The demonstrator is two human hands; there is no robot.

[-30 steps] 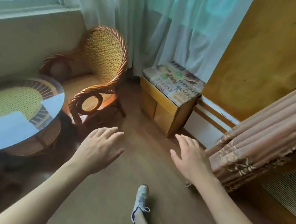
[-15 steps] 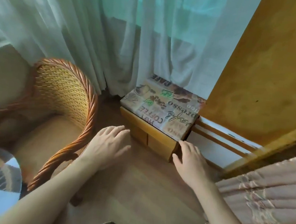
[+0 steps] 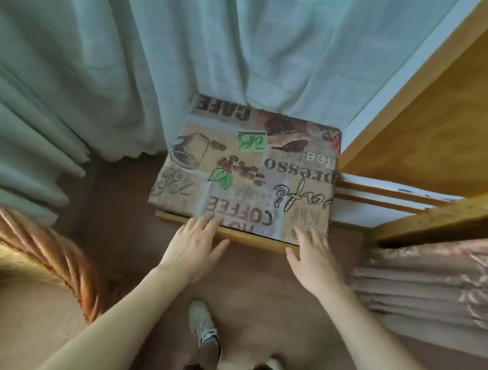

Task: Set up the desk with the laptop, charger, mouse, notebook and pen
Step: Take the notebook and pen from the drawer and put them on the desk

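Hands (image 3: 193,250) (image 3: 314,260) spread open at cushioned stool's (image 3: 247,167) near edge.

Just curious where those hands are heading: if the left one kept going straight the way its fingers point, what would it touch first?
Most likely the coffee-print cushion on the low wooden stool; the left hand already overlaps its near edge, though height above it is unclear.

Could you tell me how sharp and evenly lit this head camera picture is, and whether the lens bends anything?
In the head view, soft daylight glows through the curtain, with no hard shadows; the printed cushion reads fairly sharp, while the left hand, right hand and wicker chair are smeared by motion; the wide lens splays the wooden panel at the edges.
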